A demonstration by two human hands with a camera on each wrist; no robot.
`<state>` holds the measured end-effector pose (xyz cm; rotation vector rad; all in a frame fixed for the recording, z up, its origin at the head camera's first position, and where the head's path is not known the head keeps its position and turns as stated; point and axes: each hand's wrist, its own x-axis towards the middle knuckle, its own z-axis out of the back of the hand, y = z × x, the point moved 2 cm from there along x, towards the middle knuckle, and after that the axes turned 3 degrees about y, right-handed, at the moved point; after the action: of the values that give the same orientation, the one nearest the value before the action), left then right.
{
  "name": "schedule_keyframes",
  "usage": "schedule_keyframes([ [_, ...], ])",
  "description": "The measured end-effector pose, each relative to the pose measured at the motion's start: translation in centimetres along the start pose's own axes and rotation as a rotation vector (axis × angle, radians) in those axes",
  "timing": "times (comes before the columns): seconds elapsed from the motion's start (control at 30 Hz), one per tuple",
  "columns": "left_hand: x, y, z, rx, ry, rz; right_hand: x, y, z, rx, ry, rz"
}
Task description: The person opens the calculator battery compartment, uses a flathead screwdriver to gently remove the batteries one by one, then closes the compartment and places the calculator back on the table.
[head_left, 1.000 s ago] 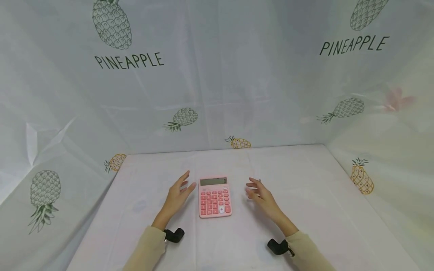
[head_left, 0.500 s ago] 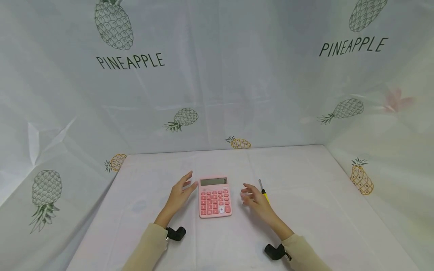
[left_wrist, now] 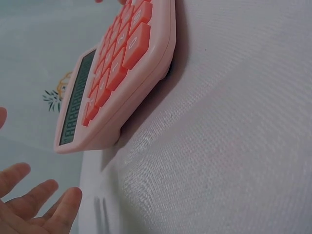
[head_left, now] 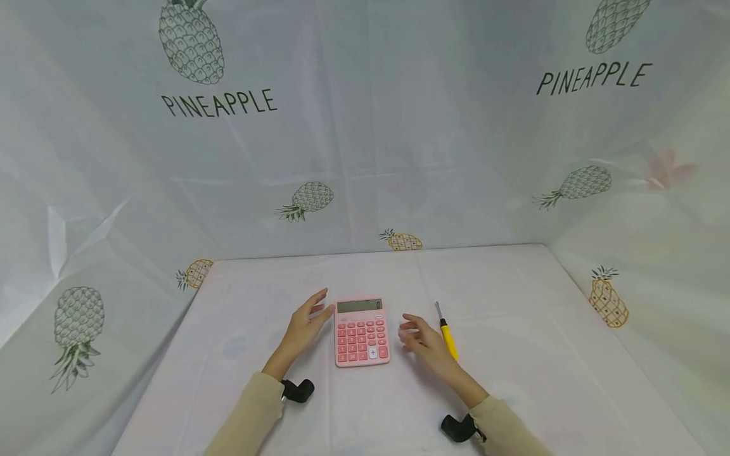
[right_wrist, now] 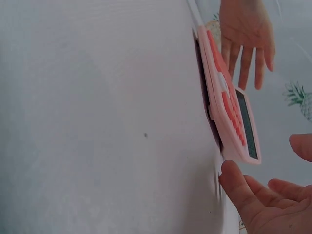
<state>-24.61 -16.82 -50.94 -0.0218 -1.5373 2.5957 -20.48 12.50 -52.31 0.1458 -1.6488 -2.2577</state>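
A pink calculator [head_left: 362, 332] with red keys lies face up on the table, its display showing 0. My left hand [head_left: 302, 326] is at its left side, fingers spread and the thumb close to its upper left edge; whether they touch I cannot tell. On the other side my right hand [head_left: 429, 345] hovers a little apart from the calculator, fingers loosely bent and holding nothing. Just to the right of that hand lies a screwdriver [head_left: 448, 339] with a yellow handle and metal shaft, its handle end partly hidden. The left wrist view shows the calculator [left_wrist: 114, 78] beyond loose fingers [left_wrist: 66, 209].
A white cloth covers the table [head_left: 513, 304], whose far edge meets a hanging sheet [head_left: 388, 145] printed with pineapples. Similar sheeting rises at the left and right sides. Black wrist cameras [head_left: 459, 428] are strapped below both hands.
My right hand has moved left and slightly nearer to me, uncovering the screwdriver it hid before. The left hand has shifted slightly right, toward the calculator, which stays put.
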Motion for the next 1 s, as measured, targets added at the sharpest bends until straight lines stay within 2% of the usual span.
schedule_keyframes([
  [0.27,0.7,0.5,-0.2,-0.001,-0.007,-0.015,0.0,0.5,-0.4,0.001,0.030,-0.017],
  [0.57,1.3,0.3,-0.7,-0.003,-0.005,-0.029,-0.7,4.1,-0.5,0.030,0.057,-0.041],
  [1.0,1.9,0.4,-1.0,-0.016,-0.007,-0.023,-0.6,4.1,-1.3,0.066,0.046,-0.063],
])
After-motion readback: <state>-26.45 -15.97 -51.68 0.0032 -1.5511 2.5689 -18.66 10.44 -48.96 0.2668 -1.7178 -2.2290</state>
